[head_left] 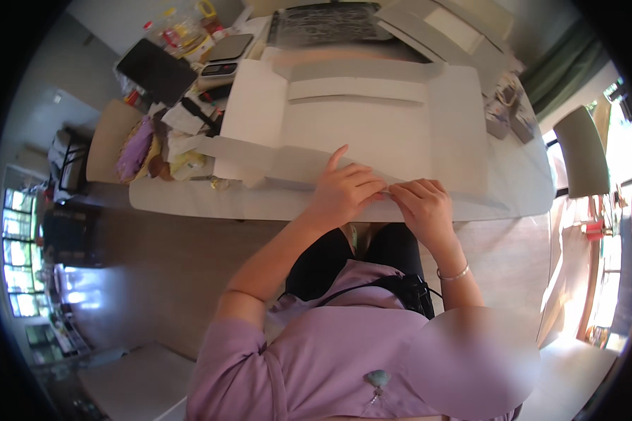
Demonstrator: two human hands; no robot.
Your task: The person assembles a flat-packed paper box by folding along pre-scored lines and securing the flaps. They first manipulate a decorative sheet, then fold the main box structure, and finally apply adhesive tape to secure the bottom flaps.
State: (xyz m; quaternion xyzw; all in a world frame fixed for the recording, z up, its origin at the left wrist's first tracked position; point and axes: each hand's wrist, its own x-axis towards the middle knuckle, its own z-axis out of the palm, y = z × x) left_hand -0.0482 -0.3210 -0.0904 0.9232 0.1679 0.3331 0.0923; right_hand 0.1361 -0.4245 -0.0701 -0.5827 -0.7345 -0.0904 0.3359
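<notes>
A large white cardboard box [358, 130], partly unfolded with its side flaps spread, lies on the table in front of me. Along its near edge my left hand [345, 191] has its fingers bent, with one digit sticking up over the card. My right hand [423, 205] pinches the same near flap just to the right, with a bracelet on that wrist. The fingertips of both hands almost meet at the flap's edge. What lies between them is small and mostly hidden by the fingers.
A kitchen scale [228, 52], a black panel [158, 72] and plastic bottles [182, 31] crowd the back left. Nearer stands a basket with purple cloth [135, 151]. More grey-white cardboard [442, 31] and small boxes [505, 109] are at the right. A chair [583, 153] stands beyond the table's right end.
</notes>
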